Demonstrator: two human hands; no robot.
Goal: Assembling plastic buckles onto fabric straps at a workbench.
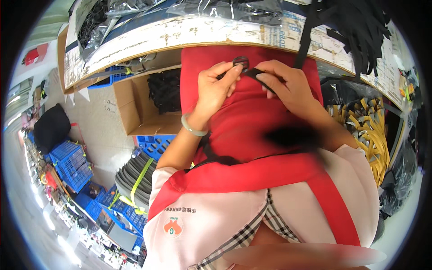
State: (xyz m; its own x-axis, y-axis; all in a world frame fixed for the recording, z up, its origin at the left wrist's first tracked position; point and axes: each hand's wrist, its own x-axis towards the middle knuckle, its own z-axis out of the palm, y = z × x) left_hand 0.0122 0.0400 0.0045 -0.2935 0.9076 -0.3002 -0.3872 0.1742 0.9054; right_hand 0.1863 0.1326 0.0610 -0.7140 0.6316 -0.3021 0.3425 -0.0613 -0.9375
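Head: hands (215, 85) (288, 82) with black strap (255, 72)

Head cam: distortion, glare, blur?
Head view: fisheye bows the worktop edge, corners black; head view: glare streaks the plastic bags, lamps burn white; head view: dark blurred patch over the red apron, left hand and right hand readable.

A strap (255, 73) is before the apron (243, 119), cardboard box (126, 105) left, strap bundle (377, 144) right

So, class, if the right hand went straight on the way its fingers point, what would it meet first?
Probably the small, dark, glossy buckle-like piece in the left hand, just left of the black fabric strap in the right hand; depth is hard to judge here.
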